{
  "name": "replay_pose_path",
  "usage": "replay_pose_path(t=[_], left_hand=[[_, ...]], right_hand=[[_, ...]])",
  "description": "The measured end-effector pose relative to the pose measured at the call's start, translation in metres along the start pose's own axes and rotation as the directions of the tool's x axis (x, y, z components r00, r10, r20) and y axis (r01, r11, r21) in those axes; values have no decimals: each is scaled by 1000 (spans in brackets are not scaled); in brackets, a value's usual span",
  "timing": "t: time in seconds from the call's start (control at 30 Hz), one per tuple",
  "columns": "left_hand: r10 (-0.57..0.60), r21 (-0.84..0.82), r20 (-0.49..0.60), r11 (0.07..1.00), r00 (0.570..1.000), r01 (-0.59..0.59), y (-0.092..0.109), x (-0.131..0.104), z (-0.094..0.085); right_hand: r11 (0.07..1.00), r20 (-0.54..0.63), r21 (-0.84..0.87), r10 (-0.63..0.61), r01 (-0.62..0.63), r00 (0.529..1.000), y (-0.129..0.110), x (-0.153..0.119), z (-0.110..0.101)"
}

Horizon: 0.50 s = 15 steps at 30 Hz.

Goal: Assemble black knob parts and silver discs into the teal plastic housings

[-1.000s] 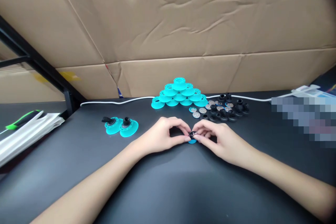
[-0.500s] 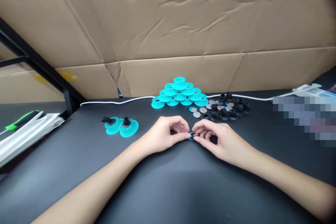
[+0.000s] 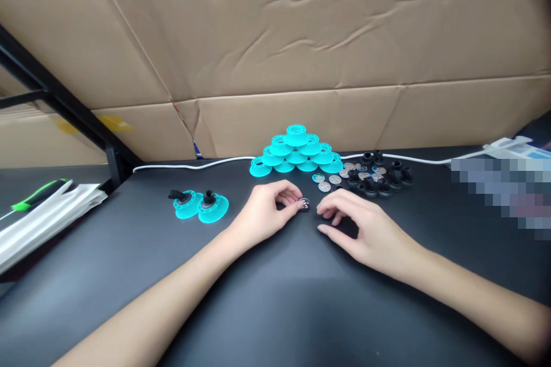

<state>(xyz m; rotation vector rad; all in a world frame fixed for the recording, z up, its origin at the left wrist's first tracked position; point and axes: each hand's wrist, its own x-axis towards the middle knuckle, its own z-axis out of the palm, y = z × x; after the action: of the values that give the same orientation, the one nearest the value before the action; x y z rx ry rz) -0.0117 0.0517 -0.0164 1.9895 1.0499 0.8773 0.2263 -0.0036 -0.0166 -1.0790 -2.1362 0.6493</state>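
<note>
My left hand [image 3: 273, 205] pinches a small dark round disc [image 3: 305, 204] with a light pattern on its face, just above the black table. To its right, my right hand [image 3: 359, 221] is empty, with thumb and fingers apart and a short gap between it and the disc. Beyond the hands lie several loose patterned silver discs [image 3: 324, 187] and a cluster of black rubbery fittings [image 3: 383, 184]. A pyramid of turquoise flared cups [image 3: 297, 152] is stacked behind them.
Two turquoise cups with black fittings [image 3: 213, 208] stand on the left. A white cable [image 3: 193, 168] runs along the cardboard wall [image 3: 258, 57]. At the far left are a green-and-black handled tool [image 3: 41, 195] and white packets [image 3: 55, 221]. A pale plastic case [image 3: 512, 148] sits far right.
My right hand has let go of the disc and its fingers have opened. My left hand has moved the disc slightly left and away from me; its patterned face now shows.
</note>
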Motion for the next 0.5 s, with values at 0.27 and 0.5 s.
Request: replay_pose_path(t=[0.27,0.5], left_hand=[[224,315,21,923,974,-219,-4,3,-15],[456,417,273,738,847,-531,-9,3,-23]], right_hand=[[999,106,-32,-37,41,994,1,0,-3],[999,138,-11,-46,48,989,5,0,-5]])
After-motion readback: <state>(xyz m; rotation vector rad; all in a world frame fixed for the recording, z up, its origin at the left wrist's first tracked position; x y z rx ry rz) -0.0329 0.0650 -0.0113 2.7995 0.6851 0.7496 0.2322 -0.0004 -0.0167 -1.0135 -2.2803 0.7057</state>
